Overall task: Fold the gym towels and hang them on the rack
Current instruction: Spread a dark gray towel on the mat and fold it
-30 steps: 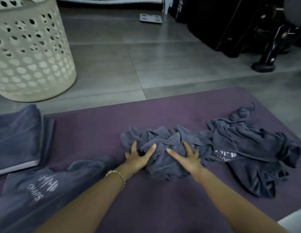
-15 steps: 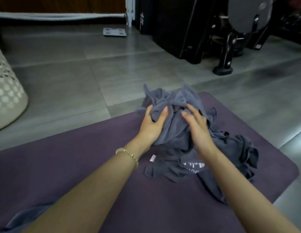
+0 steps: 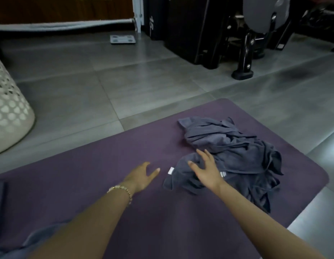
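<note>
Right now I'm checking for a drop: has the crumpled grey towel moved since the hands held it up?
Yes. The crumpled towel has come down onto the purple mat, by its far right corner; the left hand and right hand are open.

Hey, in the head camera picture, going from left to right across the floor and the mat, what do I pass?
White perforated laundry basket → left hand → pile of crumpled grey towels. The right hand overlaps the pile's left part, so it has no clear place in the order.
</note>
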The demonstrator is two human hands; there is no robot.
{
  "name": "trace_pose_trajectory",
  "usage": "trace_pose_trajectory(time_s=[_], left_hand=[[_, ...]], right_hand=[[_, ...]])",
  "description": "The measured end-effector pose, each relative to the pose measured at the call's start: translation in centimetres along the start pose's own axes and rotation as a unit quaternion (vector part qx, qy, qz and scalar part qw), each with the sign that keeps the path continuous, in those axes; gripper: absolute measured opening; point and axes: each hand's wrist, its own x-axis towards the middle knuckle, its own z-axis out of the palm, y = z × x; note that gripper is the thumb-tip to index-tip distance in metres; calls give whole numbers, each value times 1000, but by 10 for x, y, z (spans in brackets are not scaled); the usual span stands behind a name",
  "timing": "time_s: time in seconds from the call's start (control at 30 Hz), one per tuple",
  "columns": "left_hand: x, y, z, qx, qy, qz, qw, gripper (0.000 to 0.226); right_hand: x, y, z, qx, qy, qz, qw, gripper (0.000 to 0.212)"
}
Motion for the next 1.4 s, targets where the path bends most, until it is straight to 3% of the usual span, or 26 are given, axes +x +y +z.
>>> trace_pose_trajectory(time_s=[0.2, 0.37, 0.47, 0.6, 0.77, 0.93, 1.07, 1.1, 1.2, 1.3, 1.4], left_hand=[[-68, -126, -32, 40, 53, -66, 996, 75], [-148, -211, -54, 118, 96, -158, 976, 71], [-186, -241, -60, 44, 90, -182, 978, 67], [-210, -248, -58, -53, 150, -154, 975, 55], [-218, -236, -56, -98, 147, -59, 982, 53], [-222, -220, -66, -150, 124, -7, 981, 43], [-227, -209, -68, -208, 140, 18, 968, 38], [-227, -203, -69, -215, 152, 35, 964, 38], [-226, -181, -77, -229, 187, 96, 951, 43], [-222, -162, -85, -214, 176, 131, 952, 46], [-220, -155, -92, -172, 149, 57, 972, 57]], right_hand=[[-48, -40, 111, -69, -158, -76, 982, 65], [-100, -66, 175, -101, -293, -86, 947, 66], [-128, -82, 198, -71, -355, -32, 932, 63], [-158, -98, 222, 43, -442, 117, 889, 63], [-177, -109, 248, 169, -429, 184, 868, 107], [-180, -112, 239, 158, -405, 136, 890, 66], [-179, -115, 226, 140, -368, 71, 916, 96], [-180, -118, 222, 139, -364, 50, 920, 94], [-191, -132, 211, 90, -410, -23, 907, 68], [-194, -135, 201, 86, -452, -33, 887, 42], [-187, -143, 175, 201, -438, -3, 876, 44]])
